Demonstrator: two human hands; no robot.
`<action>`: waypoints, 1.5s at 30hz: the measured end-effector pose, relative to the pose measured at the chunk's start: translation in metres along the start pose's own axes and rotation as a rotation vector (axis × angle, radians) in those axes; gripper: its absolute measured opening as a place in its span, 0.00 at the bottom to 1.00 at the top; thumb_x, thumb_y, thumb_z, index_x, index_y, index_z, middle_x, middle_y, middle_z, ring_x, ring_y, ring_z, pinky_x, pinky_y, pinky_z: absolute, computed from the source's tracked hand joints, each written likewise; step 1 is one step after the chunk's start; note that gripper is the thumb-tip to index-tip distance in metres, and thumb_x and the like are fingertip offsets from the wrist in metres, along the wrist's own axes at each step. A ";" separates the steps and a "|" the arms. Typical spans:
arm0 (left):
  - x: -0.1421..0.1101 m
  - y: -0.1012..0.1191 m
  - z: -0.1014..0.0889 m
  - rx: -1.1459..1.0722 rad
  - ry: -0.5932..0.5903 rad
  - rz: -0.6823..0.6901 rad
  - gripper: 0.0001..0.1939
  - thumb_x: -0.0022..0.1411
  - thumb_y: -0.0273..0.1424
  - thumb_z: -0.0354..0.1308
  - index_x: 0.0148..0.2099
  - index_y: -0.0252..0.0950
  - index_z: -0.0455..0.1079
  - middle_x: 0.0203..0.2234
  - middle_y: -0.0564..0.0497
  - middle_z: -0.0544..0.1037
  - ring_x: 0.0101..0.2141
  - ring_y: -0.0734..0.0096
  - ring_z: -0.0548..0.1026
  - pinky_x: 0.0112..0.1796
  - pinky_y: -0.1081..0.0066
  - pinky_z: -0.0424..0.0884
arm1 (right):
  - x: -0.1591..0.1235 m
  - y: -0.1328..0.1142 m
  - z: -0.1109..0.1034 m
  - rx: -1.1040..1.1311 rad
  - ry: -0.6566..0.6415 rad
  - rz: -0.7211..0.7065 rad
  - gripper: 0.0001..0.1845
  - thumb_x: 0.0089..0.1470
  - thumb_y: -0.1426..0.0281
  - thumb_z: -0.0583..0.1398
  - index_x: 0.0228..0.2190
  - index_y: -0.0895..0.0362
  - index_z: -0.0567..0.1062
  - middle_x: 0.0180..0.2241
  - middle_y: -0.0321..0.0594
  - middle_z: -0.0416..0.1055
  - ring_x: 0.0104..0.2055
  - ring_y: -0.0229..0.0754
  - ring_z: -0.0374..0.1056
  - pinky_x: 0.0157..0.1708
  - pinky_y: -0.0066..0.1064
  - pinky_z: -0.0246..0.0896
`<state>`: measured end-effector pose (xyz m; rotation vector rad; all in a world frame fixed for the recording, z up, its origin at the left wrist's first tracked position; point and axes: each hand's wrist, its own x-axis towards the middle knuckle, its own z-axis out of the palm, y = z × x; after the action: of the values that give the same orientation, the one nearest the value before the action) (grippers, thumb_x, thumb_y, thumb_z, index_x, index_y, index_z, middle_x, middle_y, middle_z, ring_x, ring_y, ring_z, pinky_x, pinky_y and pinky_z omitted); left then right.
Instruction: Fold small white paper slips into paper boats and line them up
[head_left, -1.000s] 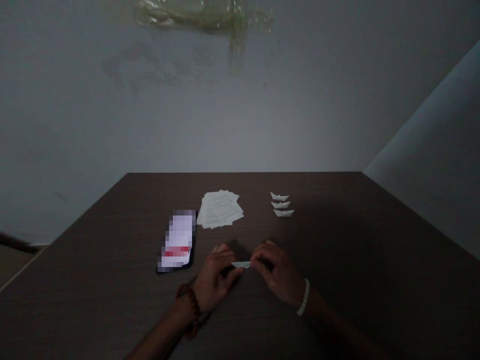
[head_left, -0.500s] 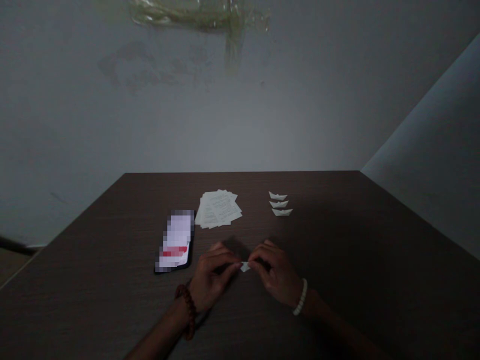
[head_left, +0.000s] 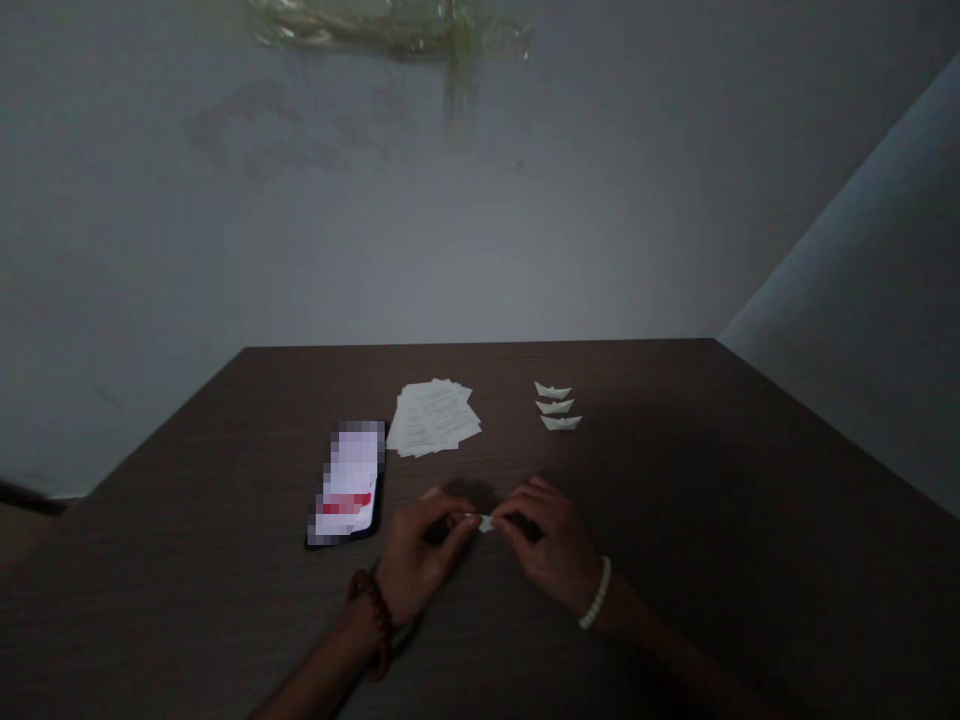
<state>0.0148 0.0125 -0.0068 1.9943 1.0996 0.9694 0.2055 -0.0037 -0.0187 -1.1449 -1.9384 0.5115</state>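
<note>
Between my two hands is a small folded piece of white paper (head_left: 486, 524), mostly covered by fingertips. My left hand (head_left: 424, 545), with a brown bead bracelet on its wrist, pinches the paper's left end between thumb and forefinger. The right end is pinched the same way by my right hand (head_left: 547, 540), whose wrist wears a pale bead bracelet. Beyond the right hand, three little white paper boats (head_left: 560, 423) stand in a column. A loose stack of printed paper sheets (head_left: 433, 418) lies beyond the left hand.
A phone (head_left: 349, 485) with a lit, blurred screen lies left of my left hand. All of this rests on a dark brown wooden table (head_left: 712, 480). Behind the table rises a grey wall (head_left: 480, 230) with strips of clear tape (head_left: 390, 30) high up.
Both hands still pinch the folded paper, which has risen slightly in view and shows less of itself between the fingertips. The whole view has shifted a little.
</note>
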 end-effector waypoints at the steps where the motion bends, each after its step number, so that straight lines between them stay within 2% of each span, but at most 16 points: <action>1: 0.000 -0.001 0.001 0.001 0.011 -0.016 0.09 0.62 0.34 0.56 0.34 0.35 0.73 0.26 0.51 0.75 0.29 0.70 0.72 0.33 0.70 0.66 | 0.000 0.000 0.000 -0.012 0.001 -0.006 0.05 0.56 0.72 0.59 0.29 0.55 0.74 0.29 0.37 0.74 0.33 0.39 0.66 0.40 0.34 0.56; 5: -0.001 -0.003 0.002 -0.001 0.007 -0.037 0.10 0.62 0.34 0.56 0.33 0.36 0.74 0.25 0.52 0.76 0.29 0.70 0.72 0.33 0.70 0.67 | 0.001 -0.003 -0.002 -0.025 -0.030 -0.020 0.05 0.56 0.71 0.59 0.31 0.54 0.76 0.30 0.37 0.75 0.33 0.40 0.66 0.38 0.34 0.57; 10: 0.001 -0.001 0.001 0.004 0.000 -0.046 0.09 0.61 0.34 0.56 0.33 0.36 0.74 0.26 0.51 0.76 0.29 0.70 0.73 0.33 0.70 0.68 | 0.000 -0.003 -0.003 0.023 -0.080 0.042 0.06 0.56 0.70 0.59 0.34 0.53 0.77 0.31 0.36 0.77 0.32 0.39 0.67 0.36 0.33 0.58; 19: 0.001 -0.001 0.002 0.014 -0.004 -0.045 0.08 0.60 0.33 0.57 0.36 0.35 0.74 0.26 0.50 0.76 0.29 0.70 0.73 0.33 0.70 0.69 | 0.001 -0.002 -0.004 0.053 -0.063 0.132 0.06 0.53 0.69 0.60 0.30 0.53 0.79 0.24 0.36 0.74 0.26 0.37 0.64 0.29 0.30 0.56; 26: 0.002 -0.004 0.004 0.023 0.000 -0.012 0.07 0.60 0.32 0.57 0.36 0.35 0.74 0.27 0.51 0.76 0.29 0.70 0.74 0.33 0.70 0.69 | 0.000 0.000 0.000 0.050 -0.039 0.187 0.05 0.51 0.69 0.62 0.28 0.54 0.79 0.23 0.36 0.72 0.26 0.38 0.63 0.27 0.29 0.56; 45: 0.003 0.000 0.003 0.019 -0.022 -0.026 0.06 0.58 0.30 0.57 0.37 0.36 0.74 0.28 0.50 0.75 0.31 0.68 0.73 0.34 0.68 0.68 | -0.001 0.002 0.003 0.058 -0.012 0.155 0.03 0.50 0.69 0.63 0.29 0.52 0.79 0.24 0.36 0.74 0.27 0.38 0.63 0.26 0.29 0.54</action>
<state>0.0183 0.0149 -0.0075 1.9962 1.1236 0.9255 0.2042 -0.0032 -0.0225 -1.2640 -1.8415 0.6539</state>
